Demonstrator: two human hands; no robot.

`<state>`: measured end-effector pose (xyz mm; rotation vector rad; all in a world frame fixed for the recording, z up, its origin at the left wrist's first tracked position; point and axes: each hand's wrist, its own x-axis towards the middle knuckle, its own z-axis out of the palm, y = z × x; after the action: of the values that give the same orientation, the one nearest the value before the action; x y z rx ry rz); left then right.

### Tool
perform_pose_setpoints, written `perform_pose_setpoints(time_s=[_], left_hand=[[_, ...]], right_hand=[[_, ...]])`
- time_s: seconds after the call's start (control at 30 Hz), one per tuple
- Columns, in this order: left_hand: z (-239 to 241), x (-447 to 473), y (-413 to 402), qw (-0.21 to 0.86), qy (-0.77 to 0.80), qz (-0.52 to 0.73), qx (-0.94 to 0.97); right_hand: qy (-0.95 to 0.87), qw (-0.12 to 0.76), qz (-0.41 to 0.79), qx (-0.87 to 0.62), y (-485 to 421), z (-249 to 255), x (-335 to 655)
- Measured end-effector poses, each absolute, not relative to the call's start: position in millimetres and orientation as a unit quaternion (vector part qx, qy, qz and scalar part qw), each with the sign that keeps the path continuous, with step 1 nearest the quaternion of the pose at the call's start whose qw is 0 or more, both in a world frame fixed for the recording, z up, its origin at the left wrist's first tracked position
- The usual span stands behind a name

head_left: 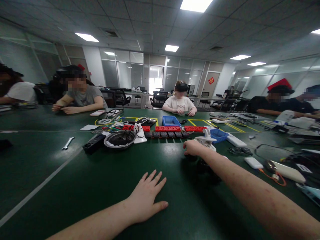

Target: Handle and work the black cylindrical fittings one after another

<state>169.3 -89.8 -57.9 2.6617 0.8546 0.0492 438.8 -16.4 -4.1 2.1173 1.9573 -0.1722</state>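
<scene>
My left hand point(146, 196) lies flat on the green table point(75, 180) with its fingers spread and nothing in it. My right hand point(192, 148) reaches forward, its fingers curled down over a small dark object I cannot make out. A white clip-like stand point(206, 138) rises just right of that hand. Beyond it lie red and black power strips point(168, 131) in rows and a blue tray point(170, 120).
A round metal dish point(120, 139) holding cables and a black box point(93, 144) sit centre left, a wrench point(67, 143) further left. White power banks point(253, 163) and cables lie at right. Several people sit around the table's far and side edges.
</scene>
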Motion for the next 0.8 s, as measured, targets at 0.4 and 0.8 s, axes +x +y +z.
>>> perform_pose_setpoints(time_s=[0.4, 0.8], left_hand=[[-53, 168, -87, 0.184, 0.296, 0.005, 0.937], [-53, 167, -88, 0.188, 0.293, 0.016, 0.937]], right_hand=[[0.683, 0.146, -0.097, 0.709, -31, 1, 451], [0.696, 0.048, -0.08, 0.712, -36, -12, 469]])
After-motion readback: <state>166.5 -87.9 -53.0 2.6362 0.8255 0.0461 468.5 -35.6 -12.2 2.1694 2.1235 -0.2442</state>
